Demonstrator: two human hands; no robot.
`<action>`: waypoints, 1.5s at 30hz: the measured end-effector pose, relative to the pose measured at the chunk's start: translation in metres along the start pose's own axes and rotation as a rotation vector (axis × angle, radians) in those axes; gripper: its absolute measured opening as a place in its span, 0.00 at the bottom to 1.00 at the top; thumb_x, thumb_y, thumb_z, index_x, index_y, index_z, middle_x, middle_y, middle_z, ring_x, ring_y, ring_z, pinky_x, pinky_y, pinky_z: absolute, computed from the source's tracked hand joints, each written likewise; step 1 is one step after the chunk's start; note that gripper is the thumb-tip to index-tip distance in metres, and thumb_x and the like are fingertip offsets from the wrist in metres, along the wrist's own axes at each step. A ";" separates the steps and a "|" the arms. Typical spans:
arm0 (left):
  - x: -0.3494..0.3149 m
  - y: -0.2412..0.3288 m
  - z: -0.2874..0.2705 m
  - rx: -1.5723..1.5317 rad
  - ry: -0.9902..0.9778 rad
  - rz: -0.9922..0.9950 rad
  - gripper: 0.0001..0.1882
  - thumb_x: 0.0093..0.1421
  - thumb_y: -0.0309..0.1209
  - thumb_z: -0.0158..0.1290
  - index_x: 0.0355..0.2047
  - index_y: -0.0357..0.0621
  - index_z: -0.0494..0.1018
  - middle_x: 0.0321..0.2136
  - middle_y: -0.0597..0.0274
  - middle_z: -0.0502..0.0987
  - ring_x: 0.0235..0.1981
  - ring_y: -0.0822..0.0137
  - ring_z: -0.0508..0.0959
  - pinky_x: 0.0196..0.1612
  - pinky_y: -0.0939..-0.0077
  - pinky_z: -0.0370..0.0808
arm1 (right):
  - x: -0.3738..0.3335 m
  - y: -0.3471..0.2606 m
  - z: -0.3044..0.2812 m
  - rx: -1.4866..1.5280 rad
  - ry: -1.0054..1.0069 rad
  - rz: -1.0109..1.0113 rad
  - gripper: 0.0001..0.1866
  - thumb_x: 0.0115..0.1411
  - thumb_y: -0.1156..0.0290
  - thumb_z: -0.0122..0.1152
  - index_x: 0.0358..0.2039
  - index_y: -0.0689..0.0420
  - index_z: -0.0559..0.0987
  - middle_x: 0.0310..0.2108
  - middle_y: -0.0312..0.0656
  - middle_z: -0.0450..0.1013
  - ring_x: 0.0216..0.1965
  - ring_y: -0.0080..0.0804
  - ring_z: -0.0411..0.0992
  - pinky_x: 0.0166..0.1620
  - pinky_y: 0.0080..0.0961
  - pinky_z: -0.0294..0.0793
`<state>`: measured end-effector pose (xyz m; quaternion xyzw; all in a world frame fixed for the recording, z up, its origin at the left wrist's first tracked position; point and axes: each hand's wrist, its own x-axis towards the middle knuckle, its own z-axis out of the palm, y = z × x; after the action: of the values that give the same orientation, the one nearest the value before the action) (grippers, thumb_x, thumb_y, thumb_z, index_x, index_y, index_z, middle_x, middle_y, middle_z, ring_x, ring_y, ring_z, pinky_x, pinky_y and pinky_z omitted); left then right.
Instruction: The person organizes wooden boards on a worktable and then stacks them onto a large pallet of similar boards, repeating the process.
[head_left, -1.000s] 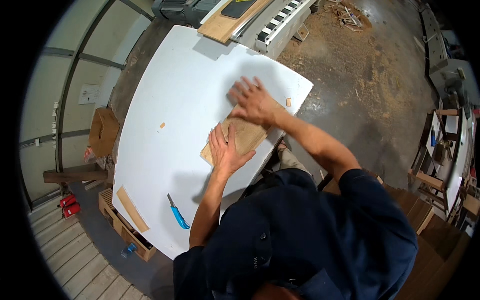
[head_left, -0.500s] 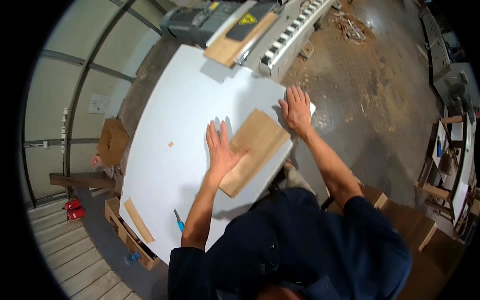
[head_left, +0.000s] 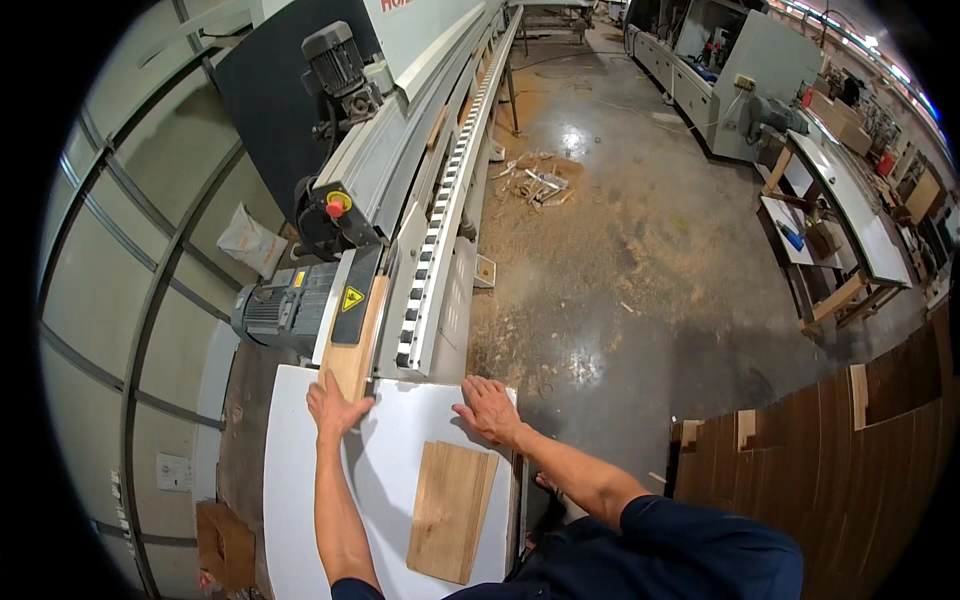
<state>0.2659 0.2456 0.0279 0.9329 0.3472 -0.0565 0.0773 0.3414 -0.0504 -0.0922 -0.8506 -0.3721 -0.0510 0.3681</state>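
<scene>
My left hand (head_left: 337,408) is at the near end of a light wooden board (head_left: 348,362) that sticks out of the machine. Its fingers lie along the left side and its thumb is by the right, so the hand straddles the board's end. Palm down, my right hand (head_left: 490,410) rests on the white tabletop (head_left: 300,480) near its right edge, fingers stretched out and holding nothing. Between my forearms a small stack of wooden boards (head_left: 450,510) lies on the tabletop, the boards slightly fanned out.
Ahead runs a long machine with a roller rail (head_left: 435,225), a grey motor (head_left: 285,305) and a red button (head_left: 338,204). Scraps (head_left: 540,180) and sawdust lie on the floor. Stacked dark boards (head_left: 800,480) stand at right, beyond them a workbench (head_left: 850,210). A cardboard box (head_left: 225,545) sits at left.
The view has swung up toward the machine. My left hand has left the boards on the tabletop and reached forward to the board at the machine. My right hand still rests near the table's edge.
</scene>
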 end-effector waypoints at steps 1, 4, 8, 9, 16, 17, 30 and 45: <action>-0.013 0.002 0.002 -0.031 0.027 0.011 0.63 0.35 0.55 0.66 0.67 0.45 0.47 0.57 0.29 0.54 0.60 0.35 0.54 0.64 0.46 0.49 | -0.001 0.001 -0.003 -0.003 0.000 0.007 0.31 0.64 0.51 0.48 0.53 0.70 0.68 0.54 0.59 0.66 0.56 0.52 0.63 0.59 0.42 0.58; -0.067 -0.015 0.019 -0.146 0.098 0.036 0.62 0.35 0.54 0.65 0.67 0.45 0.49 0.58 0.28 0.52 0.61 0.34 0.53 0.63 0.46 0.51 | 0.002 0.000 -0.002 0.006 -0.031 0.020 0.31 0.65 0.51 0.48 0.54 0.69 0.67 0.55 0.59 0.66 0.57 0.53 0.63 0.60 0.42 0.57; -0.183 -0.023 0.047 -0.326 0.112 0.096 0.62 0.34 0.50 0.67 0.67 0.45 0.49 0.58 0.29 0.51 0.61 0.36 0.50 0.64 0.46 0.50 | -0.004 0.010 -0.004 0.172 0.063 0.058 0.31 0.65 0.53 0.49 0.57 0.67 0.65 0.57 0.59 0.64 0.60 0.55 0.60 0.63 0.43 0.55; -0.218 -0.025 0.053 -0.366 0.127 0.123 0.62 0.33 0.49 0.67 0.67 0.45 0.49 0.57 0.30 0.51 0.61 0.36 0.50 0.63 0.46 0.50 | -0.006 0.007 -0.005 0.214 0.129 0.030 0.31 0.64 0.54 0.50 0.58 0.66 0.65 0.58 0.59 0.63 0.60 0.56 0.59 0.64 0.44 0.55; -0.361 -0.032 0.103 -0.176 -0.078 0.042 0.68 0.31 0.56 0.69 0.66 0.38 0.45 0.62 0.22 0.39 0.65 0.33 0.41 0.65 0.40 0.36 | -0.045 -0.093 0.011 0.335 -0.002 -0.595 0.32 0.61 0.59 0.56 0.61 0.62 0.62 0.65 0.55 0.55 0.67 0.52 0.50 0.67 0.48 0.49; -0.365 -0.029 0.102 -0.141 -0.092 0.028 0.69 0.31 0.56 0.70 0.66 0.38 0.45 0.63 0.22 0.38 0.65 0.33 0.39 0.65 0.40 0.34 | -0.051 -0.108 0.022 0.271 -0.132 -0.613 0.33 0.62 0.54 0.52 0.61 0.62 0.62 0.65 0.55 0.55 0.68 0.51 0.49 0.68 0.48 0.47; -0.334 0.007 0.116 -0.062 0.099 0.020 0.65 0.33 0.58 0.68 0.66 0.42 0.47 0.64 0.28 0.42 0.66 0.35 0.40 0.66 0.39 0.34 | 0.002 -0.073 0.005 -0.085 -0.479 -0.272 0.39 0.65 0.41 0.37 0.63 0.62 0.61 0.65 0.57 0.54 0.68 0.54 0.46 0.68 0.55 0.37; -0.335 -0.001 0.130 -0.018 0.090 -0.010 0.67 0.32 0.57 0.68 0.68 0.43 0.45 0.64 0.26 0.40 0.66 0.33 0.38 0.65 0.38 0.33 | -0.028 -0.060 -0.017 -0.025 -0.368 -0.364 0.35 0.65 0.50 0.46 0.62 0.65 0.59 0.62 0.55 0.58 0.63 0.52 0.56 0.64 0.47 0.53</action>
<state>0.0065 0.0089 -0.0467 0.9321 0.3553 -0.0119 0.0698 0.2843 -0.0506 -0.0547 -0.7691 -0.5789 0.0347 0.2684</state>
